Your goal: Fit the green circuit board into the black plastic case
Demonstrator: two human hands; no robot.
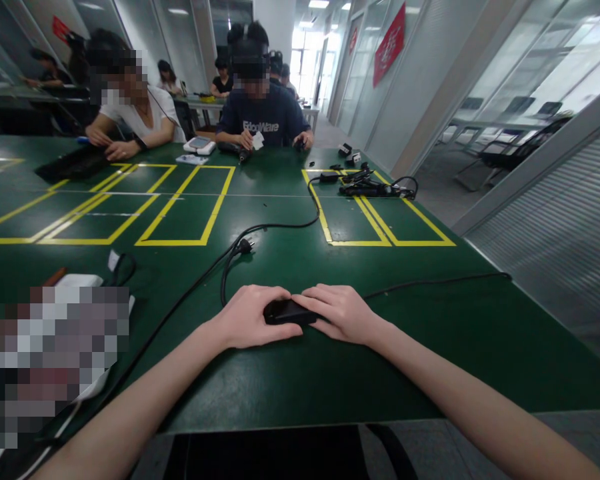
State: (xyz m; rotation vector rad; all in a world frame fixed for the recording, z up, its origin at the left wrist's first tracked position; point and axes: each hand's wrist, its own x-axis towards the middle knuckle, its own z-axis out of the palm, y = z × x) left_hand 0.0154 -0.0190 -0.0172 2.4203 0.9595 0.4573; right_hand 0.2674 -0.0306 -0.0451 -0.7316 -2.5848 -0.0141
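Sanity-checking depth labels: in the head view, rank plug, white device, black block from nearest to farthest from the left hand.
1. Black block: touching the left hand, at its right side.
2. Plug: a little ahead of it.
3. White device: far ahead, to the left.

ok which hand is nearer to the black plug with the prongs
Left. The left hand is just on the near side of the black plug; the right hand is farther off to the right.
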